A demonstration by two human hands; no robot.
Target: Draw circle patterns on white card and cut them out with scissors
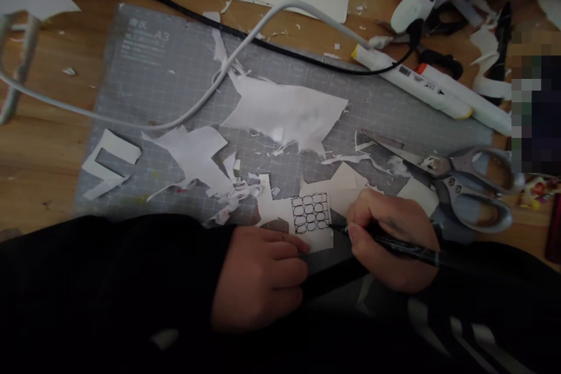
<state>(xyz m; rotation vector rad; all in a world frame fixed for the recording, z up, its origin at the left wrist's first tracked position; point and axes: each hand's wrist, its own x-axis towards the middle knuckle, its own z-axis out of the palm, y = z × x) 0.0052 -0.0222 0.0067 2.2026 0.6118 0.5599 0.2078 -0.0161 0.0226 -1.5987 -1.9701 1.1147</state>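
A small cut piece of white paper (319,242) lies near the mat's lower edge, with a black grid of rounded cells (310,213) drawn on it. My left hand (263,274) rests at the paper's lower left; its fingers are curled, and the index fingertip holds the paper down. In my right hand (394,239) is a black marker pen (407,248), gripped between thumb and fingers. The pen's tip meets the right side of the drawn grid. Under everything is a grey cutting mat (127,99). Grey-handled scissors (451,175) lie partly open beyond my right hand.
Paper offcuts (284,108) and shreds are strewn over the mat. A white cable (197,111) and a black cable (298,55) cross it. White markers (416,82) lie at the right, below a white glue gun (414,0). A bent paper strip (105,169) lies left.
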